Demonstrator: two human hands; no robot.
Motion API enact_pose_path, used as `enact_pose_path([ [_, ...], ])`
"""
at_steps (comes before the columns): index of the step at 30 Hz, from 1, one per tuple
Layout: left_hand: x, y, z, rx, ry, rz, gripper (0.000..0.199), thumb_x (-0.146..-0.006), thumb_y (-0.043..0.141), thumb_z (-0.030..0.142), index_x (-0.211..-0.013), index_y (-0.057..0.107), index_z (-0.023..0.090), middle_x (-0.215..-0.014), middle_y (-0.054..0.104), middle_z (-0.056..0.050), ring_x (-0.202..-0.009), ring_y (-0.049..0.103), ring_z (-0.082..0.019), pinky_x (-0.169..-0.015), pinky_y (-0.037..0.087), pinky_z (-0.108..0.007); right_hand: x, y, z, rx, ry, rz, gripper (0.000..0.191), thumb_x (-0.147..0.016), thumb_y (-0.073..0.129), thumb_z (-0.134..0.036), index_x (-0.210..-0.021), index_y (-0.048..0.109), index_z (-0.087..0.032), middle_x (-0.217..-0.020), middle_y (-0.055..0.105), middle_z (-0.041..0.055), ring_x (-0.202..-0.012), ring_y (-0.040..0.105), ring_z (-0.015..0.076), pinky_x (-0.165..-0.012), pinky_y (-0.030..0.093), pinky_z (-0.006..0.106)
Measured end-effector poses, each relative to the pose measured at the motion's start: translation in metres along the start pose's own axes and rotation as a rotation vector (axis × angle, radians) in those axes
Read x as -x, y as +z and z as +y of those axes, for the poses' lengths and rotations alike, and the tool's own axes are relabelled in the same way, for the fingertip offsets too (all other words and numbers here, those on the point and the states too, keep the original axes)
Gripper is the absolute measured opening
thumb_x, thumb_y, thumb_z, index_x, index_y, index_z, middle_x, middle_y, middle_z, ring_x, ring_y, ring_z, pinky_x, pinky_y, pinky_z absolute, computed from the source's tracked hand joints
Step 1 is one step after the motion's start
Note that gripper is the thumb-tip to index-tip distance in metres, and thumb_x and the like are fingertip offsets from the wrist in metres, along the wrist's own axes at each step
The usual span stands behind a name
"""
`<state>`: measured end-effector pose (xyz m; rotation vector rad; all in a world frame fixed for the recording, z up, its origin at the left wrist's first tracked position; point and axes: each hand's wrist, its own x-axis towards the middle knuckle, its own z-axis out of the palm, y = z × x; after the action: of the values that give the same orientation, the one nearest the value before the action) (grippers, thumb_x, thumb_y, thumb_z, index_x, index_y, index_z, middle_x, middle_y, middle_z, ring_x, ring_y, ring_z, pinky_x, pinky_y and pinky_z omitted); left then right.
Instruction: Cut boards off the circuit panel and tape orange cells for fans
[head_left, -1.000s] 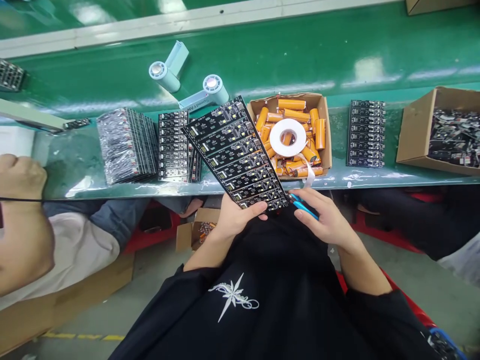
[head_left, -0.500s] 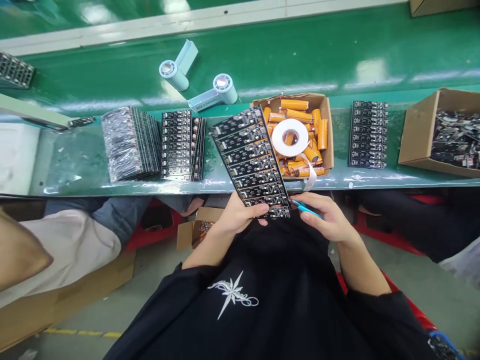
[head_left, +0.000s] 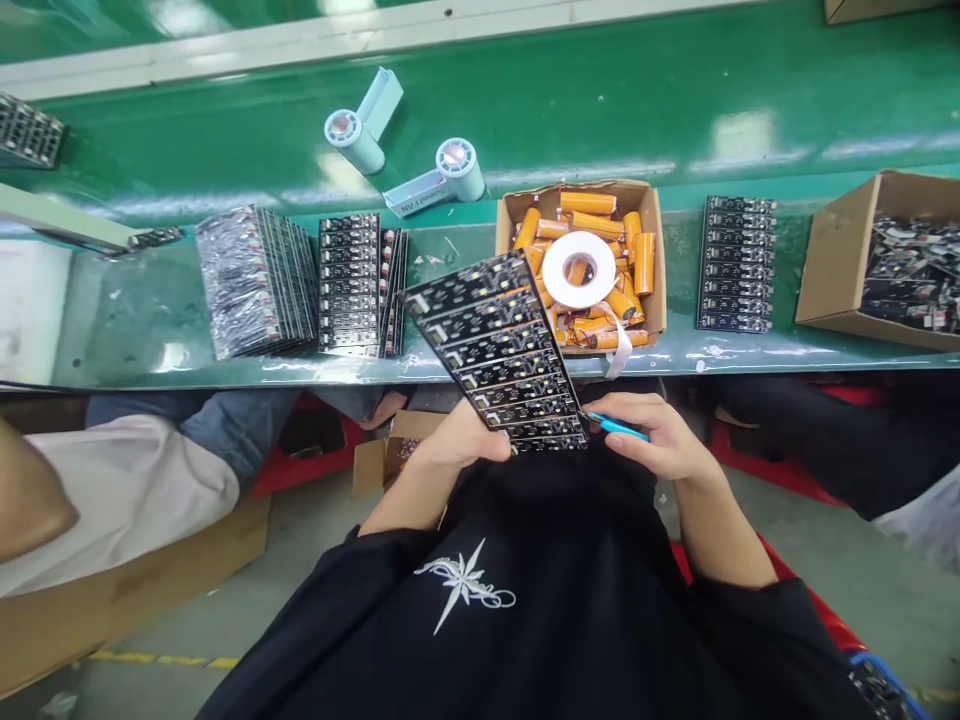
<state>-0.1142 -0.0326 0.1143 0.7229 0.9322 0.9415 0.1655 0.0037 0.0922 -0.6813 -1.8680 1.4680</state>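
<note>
My left hand [head_left: 469, 438] grips the lower left edge of a black circuit board panel [head_left: 506, 345], its thumb on the near end. The panel is tilted up over the table edge and is divided into several strips with small white parts on them. My right hand [head_left: 656, 430] is closed round a small blue-handled tool [head_left: 619, 427]. The tool's tip lies at the panel's lower right edge; whether it touches cannot be made out. Behind the panel stands a cardboard box [head_left: 656, 200] of orange battery cells [head_left: 592, 203], with a white tape roll [head_left: 555, 270] on top.
On the left stand a wrapped stack of panels [head_left: 240, 285] and more board panels [head_left: 349, 285]. Another panel [head_left: 735, 265] lies right of the battery box, beside a carton of loose boards [head_left: 836, 260]. Two light-blue handheld fans [head_left: 356, 145] lie farther back. Co-workers sit on both sides.
The panel's far end has dropped toward me and its near end has shifted slightly right. My left thumb has slid back to the panel's edge. My right hand with the tool stays nearly in place.
</note>
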Motion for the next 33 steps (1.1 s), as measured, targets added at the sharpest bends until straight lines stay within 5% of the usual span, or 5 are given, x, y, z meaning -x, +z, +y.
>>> enact_pose_path([
  [5,-0.002,0.009,-0.01,-0.069,0.207,0.44,0.065,-0.064,0.105,0.055,-0.112,0.078,0.02,-0.095,0.082,-0.006,-0.098,0.081,-0.027,-0.097,0.068,-0.041,0.002,0.007,-0.017,0.208,0.035,0.058,0.034,-0.11,0.067,-0.041,-0.134,0.077,-0.02,-0.117,0.082,0.0116,-0.102,0.079,0.0242,-0.091,0.064,0.035],
  [11,0.001,0.011,-0.012,-0.102,0.186,0.398,0.057,-0.068,0.104,0.052,-0.104,0.078,0.017,-0.099,0.084,-0.009,-0.08,0.081,-0.024,-0.075,0.072,-0.036,0.003,0.016,-0.02,0.248,0.078,0.145,0.035,-0.11,0.067,-0.04,-0.137,0.076,-0.02,-0.125,0.08,0.0121,-0.11,0.077,0.025,-0.098,0.063,0.036],
  [17,-0.001,0.013,-0.002,0.159,-0.181,0.088,0.062,-0.06,0.106,0.055,-0.094,0.072,0.015,-0.084,0.081,-0.01,-0.056,0.075,-0.024,-0.049,0.067,-0.034,-0.003,0.012,-0.003,-0.16,-0.046,-0.058,0.042,-0.111,0.064,-0.052,-0.126,0.08,-0.017,-0.091,0.08,0.0071,-0.077,0.074,0.0198,-0.072,0.061,0.031],
  [25,-0.002,0.012,-0.001,0.116,-0.071,0.266,0.067,-0.063,0.106,0.046,-0.112,0.07,0.018,-0.1,0.083,-0.008,-0.076,0.082,-0.027,-0.06,0.072,-0.035,0.0,0.02,-0.019,0.132,0.108,0.137,0.035,-0.109,0.068,-0.043,-0.135,0.078,-0.022,-0.121,0.082,0.0112,-0.106,0.078,0.025,-0.096,0.063,0.037],
  [33,-0.005,0.006,-0.005,0.239,-0.229,0.092,0.059,-0.059,0.107,0.048,-0.091,0.07,0.014,-0.071,0.075,-0.003,-0.044,0.066,-0.016,-0.044,0.062,-0.026,-0.004,0.012,0.002,-0.1,0.044,0.01,0.04,-0.11,0.064,-0.051,-0.126,0.081,-0.019,-0.101,0.082,0.0087,-0.087,0.077,0.0223,-0.081,0.062,0.032],
])
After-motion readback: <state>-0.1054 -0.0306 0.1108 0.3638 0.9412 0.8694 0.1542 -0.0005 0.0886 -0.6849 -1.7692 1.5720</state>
